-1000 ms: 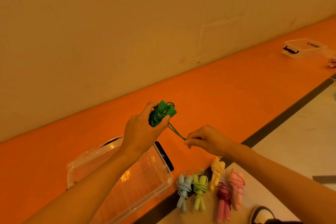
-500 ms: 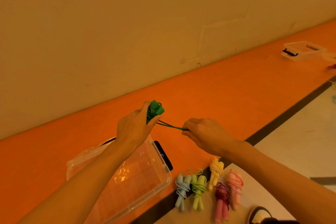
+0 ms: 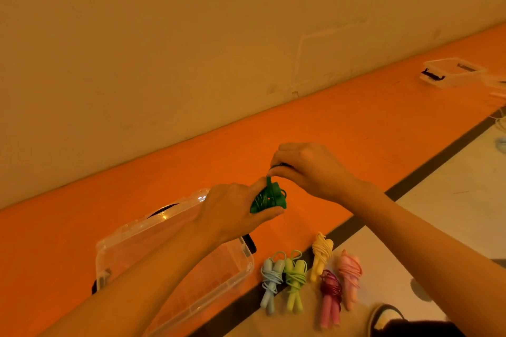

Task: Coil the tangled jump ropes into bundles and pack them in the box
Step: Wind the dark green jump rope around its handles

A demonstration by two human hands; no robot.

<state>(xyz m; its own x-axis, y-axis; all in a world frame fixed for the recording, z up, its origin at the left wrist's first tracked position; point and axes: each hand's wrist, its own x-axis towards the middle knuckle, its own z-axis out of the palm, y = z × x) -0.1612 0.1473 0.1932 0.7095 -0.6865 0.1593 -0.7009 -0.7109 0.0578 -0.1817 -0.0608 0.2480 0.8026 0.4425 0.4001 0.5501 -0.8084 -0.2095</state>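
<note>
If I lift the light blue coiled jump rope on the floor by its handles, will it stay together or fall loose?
The light blue coiled jump rope would probably stay together, since its cord is wrapped around both handles. The free loop at its top looks thin and would likely flop. It seems light: slim handles, thin cord.

Centre frame: green rope, coiled bundle. Lower centre: five coiled ropes. Lower left: clear box, open.
</note>
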